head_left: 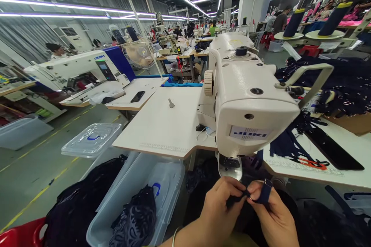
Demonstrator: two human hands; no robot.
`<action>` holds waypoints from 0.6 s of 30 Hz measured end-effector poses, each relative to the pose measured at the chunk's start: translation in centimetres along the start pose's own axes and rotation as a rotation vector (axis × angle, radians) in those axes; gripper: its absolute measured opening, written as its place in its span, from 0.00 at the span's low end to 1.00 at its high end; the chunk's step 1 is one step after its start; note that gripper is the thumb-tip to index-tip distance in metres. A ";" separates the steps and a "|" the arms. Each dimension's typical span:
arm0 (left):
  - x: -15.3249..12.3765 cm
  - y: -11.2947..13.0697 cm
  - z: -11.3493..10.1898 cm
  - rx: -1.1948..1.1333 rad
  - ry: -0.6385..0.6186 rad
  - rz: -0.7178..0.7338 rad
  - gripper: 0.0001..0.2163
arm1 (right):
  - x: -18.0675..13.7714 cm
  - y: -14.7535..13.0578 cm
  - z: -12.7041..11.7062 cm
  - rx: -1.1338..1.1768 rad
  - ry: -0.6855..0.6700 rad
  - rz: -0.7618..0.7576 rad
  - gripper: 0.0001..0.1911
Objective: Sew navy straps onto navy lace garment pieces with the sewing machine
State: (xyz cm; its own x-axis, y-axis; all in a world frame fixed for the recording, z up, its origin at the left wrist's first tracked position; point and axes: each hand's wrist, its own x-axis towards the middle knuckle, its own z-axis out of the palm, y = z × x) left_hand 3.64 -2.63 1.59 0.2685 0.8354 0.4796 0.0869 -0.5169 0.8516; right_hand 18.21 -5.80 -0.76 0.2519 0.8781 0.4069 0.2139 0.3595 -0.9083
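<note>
My left hand (222, 204) pinches a piece of dark fabric whose extent I cannot make out. Beside it, my right hand (271, 214) is closed on a navy strap (264, 193) with a small metal ring or slider near its top. The fingertips of both hands nearly meet, just below the head of a white sewing machine (252, 96). A shiny rounded metal plate (230, 168) shows under the machine, right above my left fingers. Dark fabric lies in shadow below my hands.
Left of me stands a clear plastic bin (171, 197) holding dark lace fabric (136, 216). A small metal tool (171, 103) lies on the white table (156, 123). To the right are orange-handled snips (311, 164), a black flat case (333, 146) and piled navy straps (333, 73).
</note>
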 end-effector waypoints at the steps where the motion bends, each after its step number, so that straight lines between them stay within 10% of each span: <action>1: 0.0 0.0 0.0 0.010 0.011 0.007 0.09 | -0.2 0.3 0.0 0.000 -0.001 -0.017 0.04; 18: -0.2 -0.2 -0.1 -0.016 -0.028 0.042 0.07 | 0.1 -0.6 -0.3 -0.053 -0.033 -0.054 0.03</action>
State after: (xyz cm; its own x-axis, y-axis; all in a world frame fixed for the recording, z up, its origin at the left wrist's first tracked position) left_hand 3.46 -2.71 1.32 0.2984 0.8076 0.5087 0.0602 -0.5479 0.8344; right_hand 18.43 -6.00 -0.13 0.2078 0.8682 0.4507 0.2761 0.3900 -0.8785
